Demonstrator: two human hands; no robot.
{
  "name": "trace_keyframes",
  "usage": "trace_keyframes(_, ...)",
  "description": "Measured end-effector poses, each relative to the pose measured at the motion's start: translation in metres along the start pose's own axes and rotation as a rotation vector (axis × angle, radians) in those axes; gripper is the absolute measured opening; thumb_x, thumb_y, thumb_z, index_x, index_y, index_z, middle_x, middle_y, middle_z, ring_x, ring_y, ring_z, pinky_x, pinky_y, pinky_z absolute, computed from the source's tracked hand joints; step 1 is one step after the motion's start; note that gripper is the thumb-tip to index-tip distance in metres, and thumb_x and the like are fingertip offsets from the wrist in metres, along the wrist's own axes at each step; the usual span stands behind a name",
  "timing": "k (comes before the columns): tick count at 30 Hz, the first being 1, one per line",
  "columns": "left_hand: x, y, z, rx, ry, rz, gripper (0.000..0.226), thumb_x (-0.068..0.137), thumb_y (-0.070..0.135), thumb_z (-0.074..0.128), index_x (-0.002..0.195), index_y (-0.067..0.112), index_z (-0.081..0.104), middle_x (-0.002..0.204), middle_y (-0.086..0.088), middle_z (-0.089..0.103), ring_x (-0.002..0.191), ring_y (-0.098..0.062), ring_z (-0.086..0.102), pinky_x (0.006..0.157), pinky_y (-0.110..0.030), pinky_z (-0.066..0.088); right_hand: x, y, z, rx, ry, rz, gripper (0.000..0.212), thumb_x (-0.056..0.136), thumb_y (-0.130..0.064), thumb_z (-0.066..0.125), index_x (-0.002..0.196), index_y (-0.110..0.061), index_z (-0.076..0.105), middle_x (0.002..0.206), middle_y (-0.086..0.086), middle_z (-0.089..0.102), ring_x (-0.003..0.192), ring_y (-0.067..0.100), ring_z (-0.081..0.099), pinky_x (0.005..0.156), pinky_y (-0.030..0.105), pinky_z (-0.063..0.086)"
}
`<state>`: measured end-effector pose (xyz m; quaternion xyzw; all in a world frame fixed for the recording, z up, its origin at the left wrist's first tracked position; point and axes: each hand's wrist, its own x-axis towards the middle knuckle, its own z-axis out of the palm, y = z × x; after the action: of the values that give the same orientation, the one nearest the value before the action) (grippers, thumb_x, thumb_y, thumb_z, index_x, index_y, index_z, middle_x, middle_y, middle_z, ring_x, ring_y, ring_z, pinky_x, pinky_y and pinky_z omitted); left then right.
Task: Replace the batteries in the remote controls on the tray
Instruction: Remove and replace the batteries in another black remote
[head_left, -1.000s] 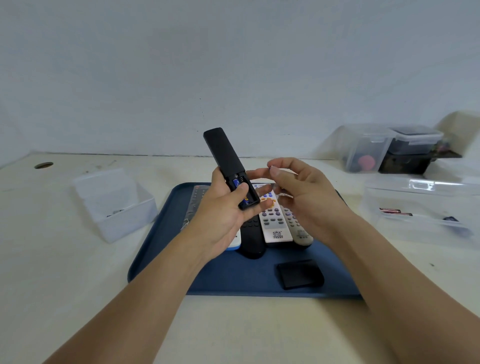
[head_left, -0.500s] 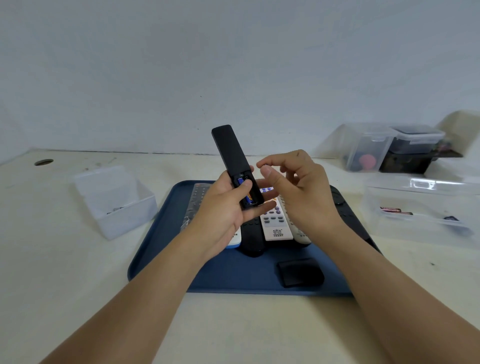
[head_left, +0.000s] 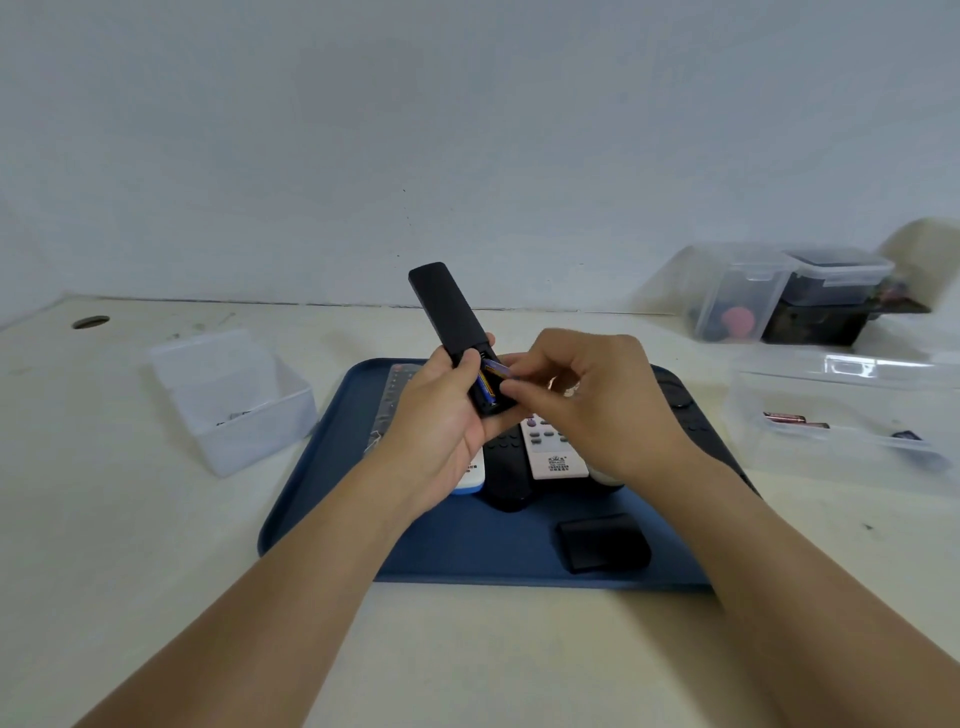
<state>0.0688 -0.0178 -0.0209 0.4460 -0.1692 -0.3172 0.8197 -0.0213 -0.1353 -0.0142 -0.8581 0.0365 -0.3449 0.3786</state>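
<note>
Two batteries (head_left: 795, 421) in clear bin (head_left: 841, 384)

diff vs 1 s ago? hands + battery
The right hand closed in from open beside the slim black remote control and now pinches a blue battery, tilting one end out of the compartment. The left hand still grips the remote; the blue tray unchanged.
</note>
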Motion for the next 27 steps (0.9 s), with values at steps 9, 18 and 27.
trace_keyframes(9, -0.001, -0.008, -0.001, 0.211, -0.059, 0.022, 0.025, 0.110, 0.018, 0.038, 0.124, 0.011, 0.057, 0.114, -0.015, 0.070, 0.101, -0.022, 0.072, 0.079, -0.038, 0.062, -0.001, 0.003, 0.004, 0.117, -0.002, 0.167, 0.012, 0.076, -0.010, 0.085, 0.068, -0.010, 0.076, 0.070, 0.004, 0.074, 0.071, 0.013, 0.072, 0.061, 0.031, 0.056)
trace_keyframes(18, -0.001, -0.008, 0.003, 0.167, -0.056, 0.035, 0.022, 0.107, 0.011, 0.043, 0.126, 0.011, 0.055, 0.127, -0.022, 0.065, 0.112, -0.029, 0.069, 0.082, -0.042, 0.062, 0.001, -0.003, 0.004, 0.082, 0.040, 0.208, 0.012, 0.077, -0.020, 0.084, 0.075, -0.015, 0.073, 0.065, -0.006, 0.068, 0.055, 0.000, 0.052, 0.054, 0.012, 0.041)
trace_keyframes(27, -0.004, -0.011, 0.009, 0.007, -0.118, 0.114, 0.033, 0.107, 0.006, 0.039, 0.139, 0.014, 0.045, 0.114, -0.009, 0.061, 0.096, -0.022, 0.073, 0.088, -0.041, 0.057, -0.008, -0.009, 0.021, 0.144, 0.178, 0.154, 0.018, 0.084, -0.013, 0.077, 0.096, -0.026, 0.080, 0.086, -0.007, 0.072, 0.079, 0.007, 0.064, 0.067, 0.017, 0.047)
